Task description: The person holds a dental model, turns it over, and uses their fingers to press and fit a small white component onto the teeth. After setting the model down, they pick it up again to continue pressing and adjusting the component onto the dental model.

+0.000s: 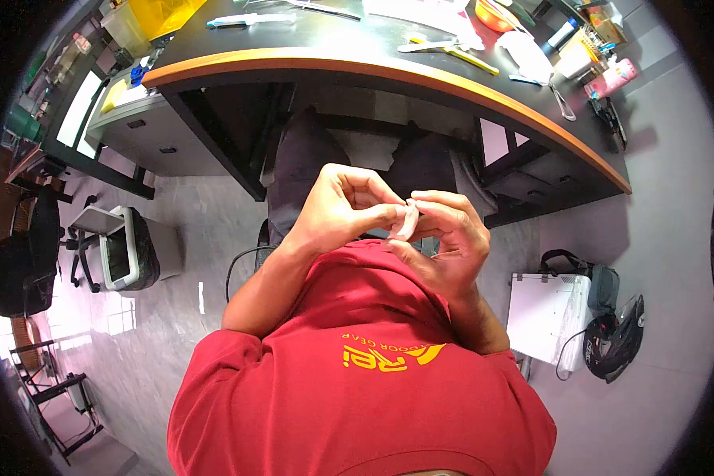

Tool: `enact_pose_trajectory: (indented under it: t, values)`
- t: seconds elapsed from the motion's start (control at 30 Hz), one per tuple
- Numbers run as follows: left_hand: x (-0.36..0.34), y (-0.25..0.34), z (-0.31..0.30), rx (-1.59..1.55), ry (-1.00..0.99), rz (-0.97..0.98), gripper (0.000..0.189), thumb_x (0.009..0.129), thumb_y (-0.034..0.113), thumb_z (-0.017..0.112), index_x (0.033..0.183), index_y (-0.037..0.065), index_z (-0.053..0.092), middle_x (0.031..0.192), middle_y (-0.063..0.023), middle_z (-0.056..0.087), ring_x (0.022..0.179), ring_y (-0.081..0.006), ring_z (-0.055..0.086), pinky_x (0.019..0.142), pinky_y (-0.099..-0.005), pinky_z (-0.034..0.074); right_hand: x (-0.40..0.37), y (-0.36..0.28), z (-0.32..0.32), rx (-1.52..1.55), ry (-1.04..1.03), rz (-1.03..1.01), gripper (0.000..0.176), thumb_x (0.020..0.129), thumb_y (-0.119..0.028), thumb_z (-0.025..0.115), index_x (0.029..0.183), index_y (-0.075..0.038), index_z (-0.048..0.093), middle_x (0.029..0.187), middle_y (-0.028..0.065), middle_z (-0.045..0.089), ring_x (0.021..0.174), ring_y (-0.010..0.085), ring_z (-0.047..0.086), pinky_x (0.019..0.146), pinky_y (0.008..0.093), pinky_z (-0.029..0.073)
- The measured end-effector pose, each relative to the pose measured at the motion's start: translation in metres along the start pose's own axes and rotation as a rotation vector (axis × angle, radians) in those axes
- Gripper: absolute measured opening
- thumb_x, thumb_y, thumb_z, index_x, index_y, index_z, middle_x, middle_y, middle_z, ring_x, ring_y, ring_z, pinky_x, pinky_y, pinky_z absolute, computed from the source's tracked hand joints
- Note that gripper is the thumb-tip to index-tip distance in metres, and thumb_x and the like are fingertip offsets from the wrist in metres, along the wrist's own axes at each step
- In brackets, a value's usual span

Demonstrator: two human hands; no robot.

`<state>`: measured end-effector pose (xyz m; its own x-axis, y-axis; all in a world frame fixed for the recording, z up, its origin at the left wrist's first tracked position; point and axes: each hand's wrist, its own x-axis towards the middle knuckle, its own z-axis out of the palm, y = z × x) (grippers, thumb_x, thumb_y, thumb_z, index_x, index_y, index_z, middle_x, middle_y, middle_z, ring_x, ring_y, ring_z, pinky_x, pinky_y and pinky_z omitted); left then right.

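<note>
Tabletop [317,36] beyond pale, perhaps soft strip [408,225] between hands [341,210] [454,238]

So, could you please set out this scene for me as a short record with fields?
Bare left hand: pinching a small, pale, elongated piece
Bare right hand: curled close at the same piece
Piece's material: cannot tell
Clothing: red cloth shirt with yellow print
Ahead: black table with orange-brown edge
On it: round orange bowl, long yellow-handled tool
</note>
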<state>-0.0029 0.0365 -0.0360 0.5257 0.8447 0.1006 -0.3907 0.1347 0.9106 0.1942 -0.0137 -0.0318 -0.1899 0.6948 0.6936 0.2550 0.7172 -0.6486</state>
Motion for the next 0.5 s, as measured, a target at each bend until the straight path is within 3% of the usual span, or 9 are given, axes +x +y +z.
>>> enact_pose_trajectory:
  t: [0.5]
  values:
    - [0.0, -0.0004, 0.0009, 0.02, 0.005, 0.009, 0.006, 0.087, -0.003, 0.076, 0.091, -0.007, 0.073, 0.088, -0.0144, 0.075, 0.077, -0.0165, 0.072, 0.072, -0.0292, 0.06, -0.0007, -0.0036, 0.0009, 0.023, 0.038, 0.046, 0.052, 0.07, 0.0, 0.09, 0.116, 0.003, 0.066, 0.117, 0.018, 0.065, 0.089, 0.0195, 0.075, 0.072, 0.0288, 0.065]
